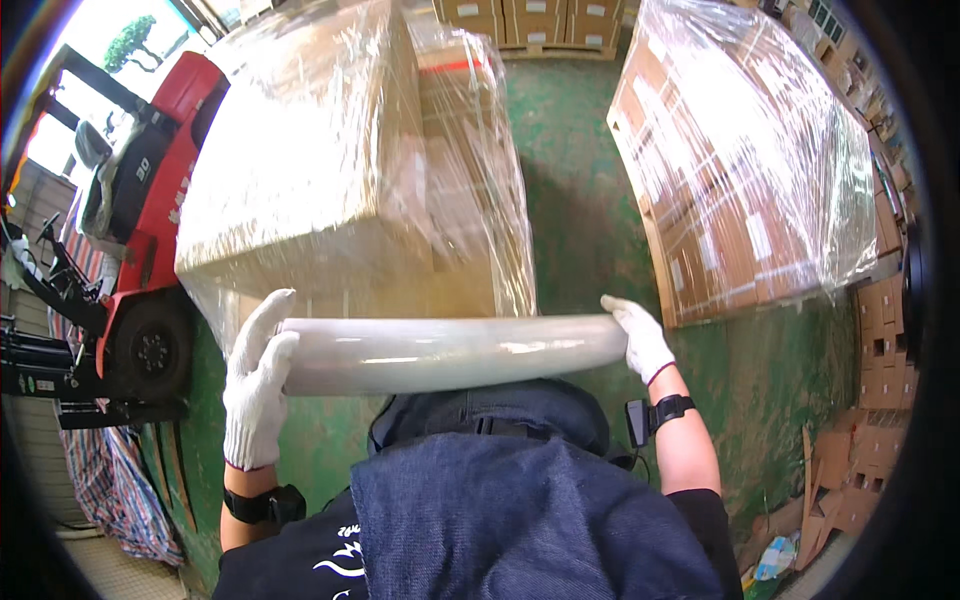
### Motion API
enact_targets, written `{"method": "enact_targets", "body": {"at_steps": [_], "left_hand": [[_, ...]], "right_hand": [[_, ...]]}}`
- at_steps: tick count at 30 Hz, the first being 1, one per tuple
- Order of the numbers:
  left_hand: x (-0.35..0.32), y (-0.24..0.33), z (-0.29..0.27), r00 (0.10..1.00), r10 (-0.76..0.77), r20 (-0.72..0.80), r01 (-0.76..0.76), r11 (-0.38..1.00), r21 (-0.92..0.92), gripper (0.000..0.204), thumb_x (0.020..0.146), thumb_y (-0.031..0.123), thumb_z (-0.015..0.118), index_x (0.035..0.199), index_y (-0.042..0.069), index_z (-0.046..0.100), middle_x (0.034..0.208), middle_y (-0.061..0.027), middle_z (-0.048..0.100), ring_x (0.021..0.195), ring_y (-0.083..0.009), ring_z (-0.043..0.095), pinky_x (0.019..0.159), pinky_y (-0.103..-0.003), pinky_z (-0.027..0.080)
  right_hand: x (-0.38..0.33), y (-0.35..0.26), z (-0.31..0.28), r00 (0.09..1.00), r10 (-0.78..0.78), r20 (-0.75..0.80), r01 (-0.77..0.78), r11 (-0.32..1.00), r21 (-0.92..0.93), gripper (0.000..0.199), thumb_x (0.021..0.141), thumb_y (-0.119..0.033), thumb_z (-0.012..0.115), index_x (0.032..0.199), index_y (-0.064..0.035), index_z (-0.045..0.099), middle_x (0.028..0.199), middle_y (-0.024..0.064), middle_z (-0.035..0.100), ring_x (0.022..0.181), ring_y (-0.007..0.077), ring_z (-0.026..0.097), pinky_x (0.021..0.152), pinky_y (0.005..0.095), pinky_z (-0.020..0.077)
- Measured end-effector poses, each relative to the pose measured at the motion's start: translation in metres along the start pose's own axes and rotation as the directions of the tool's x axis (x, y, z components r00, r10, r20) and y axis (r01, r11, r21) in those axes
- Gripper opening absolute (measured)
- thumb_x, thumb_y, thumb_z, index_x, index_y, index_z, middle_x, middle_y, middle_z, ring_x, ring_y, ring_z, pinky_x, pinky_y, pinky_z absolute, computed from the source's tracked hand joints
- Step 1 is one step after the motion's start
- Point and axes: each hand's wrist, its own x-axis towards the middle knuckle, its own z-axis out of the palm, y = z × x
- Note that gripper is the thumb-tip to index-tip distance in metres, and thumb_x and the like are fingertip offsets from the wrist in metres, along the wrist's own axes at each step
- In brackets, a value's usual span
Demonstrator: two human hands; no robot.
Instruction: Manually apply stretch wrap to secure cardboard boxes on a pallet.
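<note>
A long roll of clear stretch film (450,355) lies level across the front of my body, held at both ends. My left hand (256,385), in a white knitted glove, grips its left end with the fingers pointing up and away. At the right end, my gloved right hand (643,340) clasps the roll, its fingers partly hidden behind the end. Just beyond the roll stands a tall stack of cartons (300,215) wrapped in clear film. I cannot tell whether film from the roll joins the stack.
Another film-wrapped pallet of cartons (720,190) stands to the right, with green floor (575,170) between the stacks. A red forklift (150,210) is parked at the left. Further cartons (540,20) sit at the back, and flattened cardboard (830,470) lies at the lower right.
</note>
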Motion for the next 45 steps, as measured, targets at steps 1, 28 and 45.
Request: {"method": "enact_targets", "body": {"at_steps": [1,28,45], "left_hand": [[0.01,0.017,0.004,0.999,0.027,0.036,-0.031,0.994,0.108,0.054,0.096,0.023,0.063,0.141,-0.004,0.052,0.141,-0.0115,0.057,0.133,-0.0206,0.048,0.113,-0.033,0.033],[0.13,0.212,0.236,0.781,0.107,-0.615,0.235,0.862,0.449,0.019,0.09,0.011,0.069,0.103,-0.003,0.07,0.096,-0.0031,0.07,0.087,-0.0082,0.062,0.078,-0.024,0.05],[0.524,0.193,0.192,0.87,0.098,-0.483,0.175,0.855,0.489,0.028,0.092,0.025,0.071,0.11,0.003,0.071,0.096,0.0031,0.066,0.087,-0.0052,0.058,0.08,-0.023,0.048]], "right_hand": [[0.012,-0.006,0.007,0.997,0.072,-0.026,-0.073,0.997,-0.034,0.033,0.1,-0.01,0.055,0.13,0.0022,0.062,0.132,0.0138,0.064,0.124,0.0233,0.058,0.109,0.0357,0.0427],[0.252,-0.097,-0.051,0.804,0.116,0.583,-0.257,0.952,0.165,0.037,0.098,-0.006,0.053,0.134,-0.0048,0.058,0.116,0.0093,0.067,0.102,0.0163,0.064,0.088,0.028,0.0537],[0.566,-0.267,0.019,0.685,0.234,0.69,-0.507,0.833,0.221,0.04,0.103,-0.009,0.046,0.139,0.005,0.052,0.139,0.0162,0.059,0.129,0.0259,0.056,0.112,0.0404,0.0425]]}}
